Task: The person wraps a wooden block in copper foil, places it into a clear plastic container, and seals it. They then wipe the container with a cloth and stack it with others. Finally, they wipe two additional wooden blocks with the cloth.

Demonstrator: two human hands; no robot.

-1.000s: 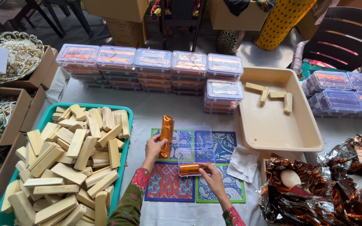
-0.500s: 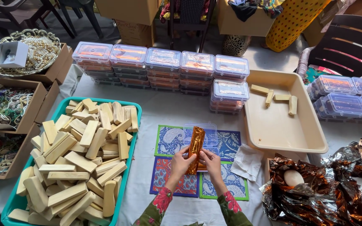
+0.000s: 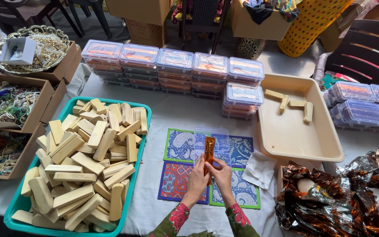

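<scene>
The table (image 3: 176, 109), covered in white cloth, carries everything, and the patterned mat (image 3: 185, 175) at its near centre serves as the landmark here. Left of the mat stands a teal tray (image 3: 143, 145) heaped with pale wooden blocks (image 3: 84, 166); the heap rises above the rim on the mat side, so a knock from the left forearm could probably tip blocks onto the mat. Right of the mat sits a beige tray (image 3: 294, 145) holding only a few blocks, and further right lies a pile of crumpled copper foil (image 3: 343, 202), light enough to slide or snag if brushed. Beyond the mat, rows of stacked lidded clear boxes (image 3: 174, 70) stand close together; a forward reach could likely shift an upper box. On the far half of the mat rests an open clear box (image 3: 211, 142). Above the mat, the foil-wrapped bar (image 3: 209, 153) is held upright over that box. The left hand (image 3: 197, 177) and the right hand (image 3: 221, 174) are both closed on the lower end of the bar, fingertips touching it and each other. With the grip only at the bottom, the bar could pivot or slip, and tight pinching could tear or loosen the thin foil.
</scene>
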